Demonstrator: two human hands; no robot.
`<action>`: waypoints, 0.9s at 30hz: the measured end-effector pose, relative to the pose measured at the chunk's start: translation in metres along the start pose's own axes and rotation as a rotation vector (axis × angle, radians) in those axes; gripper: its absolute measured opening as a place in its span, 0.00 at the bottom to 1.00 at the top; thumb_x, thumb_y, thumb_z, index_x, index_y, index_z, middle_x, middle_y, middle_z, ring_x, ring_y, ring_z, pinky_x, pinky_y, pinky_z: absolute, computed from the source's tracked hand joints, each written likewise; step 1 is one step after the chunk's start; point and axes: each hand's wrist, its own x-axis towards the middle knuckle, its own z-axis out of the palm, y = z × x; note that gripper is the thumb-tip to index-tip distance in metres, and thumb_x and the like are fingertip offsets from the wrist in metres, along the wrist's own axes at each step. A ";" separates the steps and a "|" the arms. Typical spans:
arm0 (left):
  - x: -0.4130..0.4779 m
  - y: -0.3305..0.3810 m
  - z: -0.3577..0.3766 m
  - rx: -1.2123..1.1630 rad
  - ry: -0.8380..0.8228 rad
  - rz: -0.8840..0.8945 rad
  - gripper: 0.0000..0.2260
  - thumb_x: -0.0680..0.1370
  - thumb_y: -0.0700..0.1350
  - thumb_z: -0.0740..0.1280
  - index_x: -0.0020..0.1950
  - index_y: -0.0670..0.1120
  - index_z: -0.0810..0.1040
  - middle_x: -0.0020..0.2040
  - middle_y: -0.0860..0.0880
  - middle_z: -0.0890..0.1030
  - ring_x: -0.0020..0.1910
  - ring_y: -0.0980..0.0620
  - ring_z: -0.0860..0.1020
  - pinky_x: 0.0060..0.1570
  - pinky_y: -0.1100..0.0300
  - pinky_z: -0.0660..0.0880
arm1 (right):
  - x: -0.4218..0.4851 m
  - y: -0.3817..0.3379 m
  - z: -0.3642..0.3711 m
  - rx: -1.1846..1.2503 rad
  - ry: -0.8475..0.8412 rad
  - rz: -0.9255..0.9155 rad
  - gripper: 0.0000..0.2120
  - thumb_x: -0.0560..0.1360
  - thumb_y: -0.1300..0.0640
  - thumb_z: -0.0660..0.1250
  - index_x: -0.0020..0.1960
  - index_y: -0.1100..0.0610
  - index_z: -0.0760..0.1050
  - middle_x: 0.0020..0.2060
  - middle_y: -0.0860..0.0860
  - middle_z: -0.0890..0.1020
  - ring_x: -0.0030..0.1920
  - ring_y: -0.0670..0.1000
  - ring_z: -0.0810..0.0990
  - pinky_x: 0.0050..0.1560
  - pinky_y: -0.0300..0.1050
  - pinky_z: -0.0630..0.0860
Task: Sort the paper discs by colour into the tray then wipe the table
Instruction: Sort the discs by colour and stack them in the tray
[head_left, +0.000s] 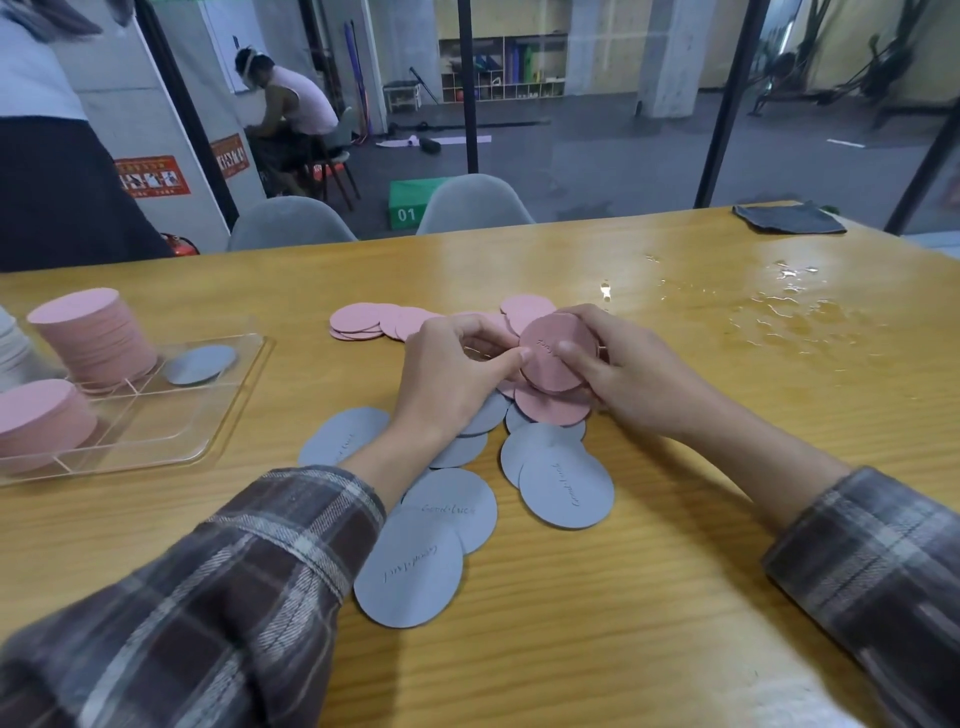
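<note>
Sorting step: left grip and right grip both pinched pink disc stack, mid-worktop. Next likely needed: carry to tray, left edge; grey discs unsorted.

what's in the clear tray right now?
The clear tray holds a tall pink stack at the back, a lower pink stack in front, and grey discs in the far right compartment. The stacks hide anything under them; the tray's left end is out of frame.
</note>
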 end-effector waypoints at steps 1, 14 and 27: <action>-0.001 -0.001 0.001 0.029 -0.014 0.019 0.04 0.74 0.44 0.80 0.43 0.46 0.86 0.36 0.52 0.86 0.36 0.57 0.85 0.41 0.66 0.78 | 0.001 0.001 0.000 -0.009 0.021 0.005 0.13 0.85 0.52 0.61 0.69 0.51 0.72 0.52 0.46 0.81 0.53 0.50 0.79 0.48 0.40 0.72; -0.006 -0.008 -0.007 0.226 -0.219 0.005 0.11 0.71 0.49 0.82 0.51 0.52 0.87 0.43 0.54 0.83 0.37 0.61 0.77 0.41 0.68 0.76 | 0.003 0.005 -0.006 -0.039 0.105 0.028 0.13 0.86 0.58 0.57 0.69 0.56 0.70 0.55 0.54 0.80 0.46 0.50 0.77 0.37 0.30 0.68; 0.002 -0.006 -0.007 -0.006 0.011 -0.007 0.05 0.72 0.42 0.81 0.43 0.48 0.86 0.39 0.51 0.86 0.39 0.52 0.86 0.47 0.56 0.83 | 0.000 0.003 0.003 0.078 0.033 0.040 0.13 0.87 0.53 0.55 0.64 0.52 0.75 0.39 0.41 0.76 0.38 0.42 0.74 0.41 0.41 0.69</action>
